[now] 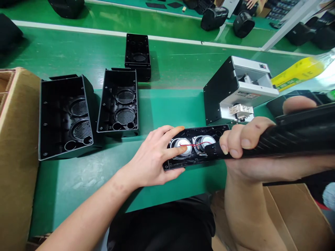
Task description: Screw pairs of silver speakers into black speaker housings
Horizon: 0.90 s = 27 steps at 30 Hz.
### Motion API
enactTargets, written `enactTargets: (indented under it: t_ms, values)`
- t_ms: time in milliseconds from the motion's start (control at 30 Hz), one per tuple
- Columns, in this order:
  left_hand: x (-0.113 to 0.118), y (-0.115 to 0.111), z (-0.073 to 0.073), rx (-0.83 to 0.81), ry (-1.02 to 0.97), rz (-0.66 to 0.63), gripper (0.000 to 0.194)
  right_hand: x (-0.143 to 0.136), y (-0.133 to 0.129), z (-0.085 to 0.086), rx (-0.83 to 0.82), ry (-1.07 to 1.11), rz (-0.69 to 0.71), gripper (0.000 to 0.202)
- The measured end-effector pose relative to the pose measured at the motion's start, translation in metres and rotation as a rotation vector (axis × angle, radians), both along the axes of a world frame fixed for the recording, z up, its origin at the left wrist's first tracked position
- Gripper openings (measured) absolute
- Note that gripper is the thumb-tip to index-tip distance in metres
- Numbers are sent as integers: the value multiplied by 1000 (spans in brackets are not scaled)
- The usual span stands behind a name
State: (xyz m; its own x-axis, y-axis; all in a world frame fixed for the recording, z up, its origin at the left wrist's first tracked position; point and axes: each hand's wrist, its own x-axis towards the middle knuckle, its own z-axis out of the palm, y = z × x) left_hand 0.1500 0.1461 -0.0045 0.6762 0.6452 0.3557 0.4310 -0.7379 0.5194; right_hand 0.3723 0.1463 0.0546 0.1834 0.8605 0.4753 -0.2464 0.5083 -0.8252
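A black speaker housing (188,163) lies face down in front of me, its inside facing up. Two round speaker drivers (208,141) sit in it, joined by red wires. My left hand (154,157) grips the housing's left end, thumb along the near side and a finger resting on the left driver. In my right hand (243,139) is a thick black electric screwdriver (295,134), its fingers wrapped round the ribbed grip. The tool's narrow front end hangs over the right driver. Its tip is hard to make out, so contact with the housing cannot be told.
More open black housings (117,101) stand behind on the left, beside a cardboard box (19,139). A silver and black screw feeder (235,90) stands at the right, near a yellow bottle (300,73). Another cardboard box (295,205) is below right. Across the green bench, a co-worker's hand (251,3) shows.
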Motion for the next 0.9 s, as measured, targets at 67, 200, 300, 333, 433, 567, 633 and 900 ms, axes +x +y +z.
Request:
enactTargets:
  t_ms: [67,200,300,333,433,567,633,900]
  values:
    - [0,0,0,4,-3,0,45,0,0,-1,-16,-8,-14,57]
    - [0,0,0,9,-1,2,45,0,-2,-1,-59,-12,-39,58]
    - [0,-1,0,10,5,2,46,1,-3,-1,-76,-16,-20,57]
    - [0,-1,0,10,7,2,46,1,-3,-1,-71,-14,-8,57]
    - [0,0,0,13,5,4,46,3,-4,-2,-54,-14,40,53]
    - [0,0,0,7,10,3,46,3,-8,0,-67,-11,55,43]
    - [0,0,0,6,12,6,46,3,-10,0,-60,-13,48,42]
    - [0,0,-2,6,-9,4,46,14,-11,-3,-47,12,192,48]
